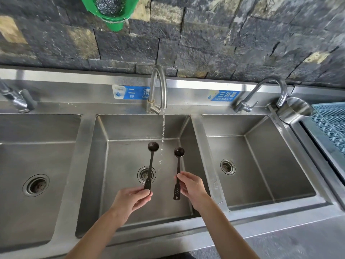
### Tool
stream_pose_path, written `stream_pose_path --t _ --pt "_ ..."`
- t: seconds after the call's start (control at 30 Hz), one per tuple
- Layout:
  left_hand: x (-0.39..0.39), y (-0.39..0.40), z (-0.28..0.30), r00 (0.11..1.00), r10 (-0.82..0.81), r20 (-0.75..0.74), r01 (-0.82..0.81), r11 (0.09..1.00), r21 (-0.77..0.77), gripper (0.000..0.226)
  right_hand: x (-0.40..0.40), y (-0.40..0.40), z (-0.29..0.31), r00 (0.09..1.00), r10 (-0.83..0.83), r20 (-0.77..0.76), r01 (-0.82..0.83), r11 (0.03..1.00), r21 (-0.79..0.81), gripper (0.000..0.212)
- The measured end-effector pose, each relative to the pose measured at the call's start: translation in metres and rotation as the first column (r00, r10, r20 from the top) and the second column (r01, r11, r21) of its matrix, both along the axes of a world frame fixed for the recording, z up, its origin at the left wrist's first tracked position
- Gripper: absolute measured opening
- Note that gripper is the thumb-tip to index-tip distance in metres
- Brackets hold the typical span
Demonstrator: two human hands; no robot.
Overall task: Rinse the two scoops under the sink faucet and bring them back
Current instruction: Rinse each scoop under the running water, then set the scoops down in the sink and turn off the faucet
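1. Your left hand (pixel 130 200) pinches the left scoop (pixel 150 165) by its handle end, bowl up, over the middle basin (pixel 130 128), left of the water stream (pixel 163 131).
2. Your right hand (pixel 192 186) pinches the right scoop (pixel 178 169) mid-handle, right of the stream.
3. Neither bowl looks wetted now: bring each under the faucet (pixel 158 86), tilting so water runs out.

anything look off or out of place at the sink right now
One thing: the running water stream from the curved steel faucet falls between the two dark long-handled scoops, wetting neither bowl. The left hand and right hand hold them either side.
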State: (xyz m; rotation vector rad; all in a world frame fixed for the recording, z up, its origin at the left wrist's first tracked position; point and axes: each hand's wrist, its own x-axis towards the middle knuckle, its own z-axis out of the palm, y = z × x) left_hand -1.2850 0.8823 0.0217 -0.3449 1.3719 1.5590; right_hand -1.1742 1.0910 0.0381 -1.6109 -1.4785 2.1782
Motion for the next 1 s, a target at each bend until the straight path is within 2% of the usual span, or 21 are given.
stream_pose_path --t 0.17,0.33,0.5,0.6,0.77,0.9,1.0 --pt "0.014 0.024 0.012 0.988 -0.137 -0.072 0.138 0.99 0.011 0.013 0.027 0.015 0.003 0.998 -0.06 -0.022 0.06 0.998 0.006 0.015" --pt "0.035 0.064 0.015 0.984 -0.169 -0.062 0.17 0.985 0.013 0.016 0.057 0.054 0.002 0.989 -0.139 -0.053 0.138 0.99 -0.016 0.024" --pt "0.058 0.122 0.013 0.971 -0.23 -0.069 0.231 0.973 0.0 0.022 0.086 0.112 -0.001 0.98 -0.179 -0.091 0.179 0.984 -0.004 0.024" --pt "0.075 0.167 0.008 0.975 -0.219 -0.039 0.218 0.976 -0.014 0.026 0.103 0.157 -0.004 0.981 -0.178 -0.082 0.178 0.984 -0.013 0.024" --pt "0.108 0.252 -0.005 0.979 -0.202 0.016 0.203 0.978 -0.046 0.051 0.124 0.233 -0.025 0.984 -0.172 -0.036 0.171 0.985 -0.03 0.023" --pt "0.136 0.322 -0.024 0.993 -0.08 0.087 0.086 0.995 -0.06 0.032 0.135 0.285 -0.054 0.988 -0.154 -0.032 0.152 0.987 -0.053 0.011" --pt "0.159 0.373 -0.044 0.992 0.032 0.125 -0.011 0.986 -0.165 0.02 0.138 0.318 -0.082 0.991 -0.122 0.054 0.123 0.992 -0.02 0.011"
